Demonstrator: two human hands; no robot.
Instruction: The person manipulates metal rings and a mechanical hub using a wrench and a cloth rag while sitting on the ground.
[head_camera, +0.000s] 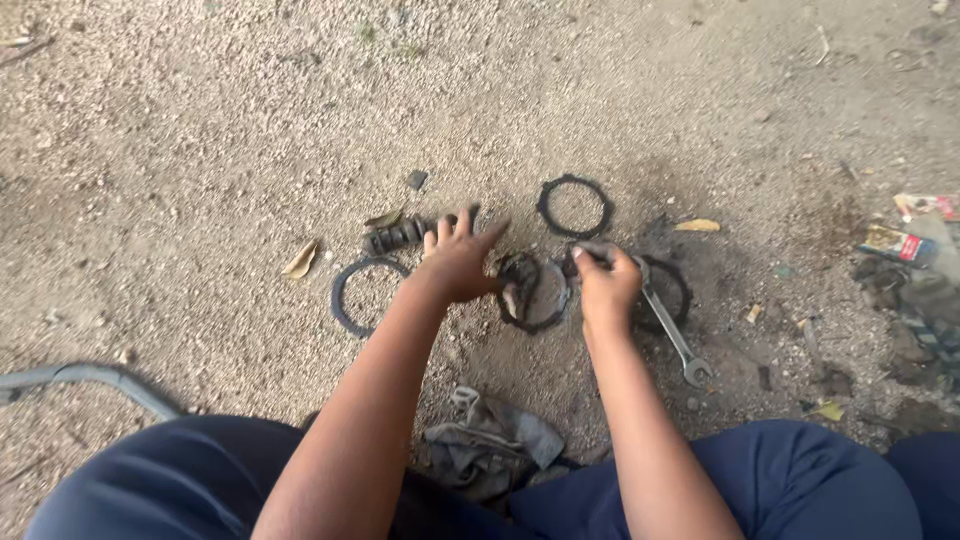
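My left hand (458, 262) rests over a dark round part (535, 293) on the gravel, fingers spread, thumb at its left rim. My right hand (603, 283) is closed on a small grey piece at that part's right edge. A silver wrench (675, 340) lies just right of my right hand, over another dark ring (670, 290). A black ring (575, 207) lies beyond the hands, and a thin ring (365, 295) lies to the left. A dark ribbed cylinder (400, 235) sits behind my left hand.
Gravel ground all round. A grey rag (490, 445) lies between my blue-trousered knees. A grey hose (90, 380) curves at the left. Dry leaves (300, 260) and packaging scraps (900, 243) lie about, with debris at the right edge.
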